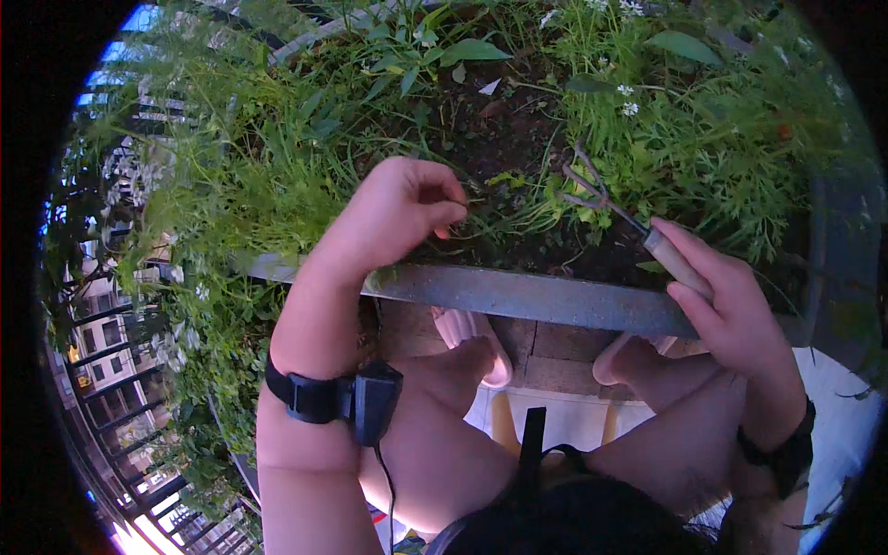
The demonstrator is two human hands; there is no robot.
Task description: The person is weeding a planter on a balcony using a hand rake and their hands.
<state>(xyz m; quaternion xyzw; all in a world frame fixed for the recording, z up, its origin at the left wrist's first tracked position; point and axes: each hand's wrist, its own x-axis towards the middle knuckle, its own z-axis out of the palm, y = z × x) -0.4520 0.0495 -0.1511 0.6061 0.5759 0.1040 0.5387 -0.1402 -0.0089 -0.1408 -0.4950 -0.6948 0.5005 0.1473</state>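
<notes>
My right hand [728, 298] grips the pale handle [676, 263] of a three-pronged hand cultivator. The metal tines [590, 184] of the cultivator point up and to the left, over light green leaves [603, 170] and soil. To the left, my left hand [420, 205] hovers just above the planter's near edge, its thumb and fingertips pinched together on what looks like a thin plant stem [474, 202]. Most of that stem is hidden by the fingers. Dark soil [496, 139] with small weeds and grass blades [503, 218] lies between the two hands.
A grey planter rim [513, 291] runs across in front of my knees. Feathery plants [728, 139] with white flowers [629, 109] crowd the right, and dense greenery [229, 201] the left. A dark railing [118, 374] stands far left. A cable [387, 479] hangs from my left armband [316, 399].
</notes>
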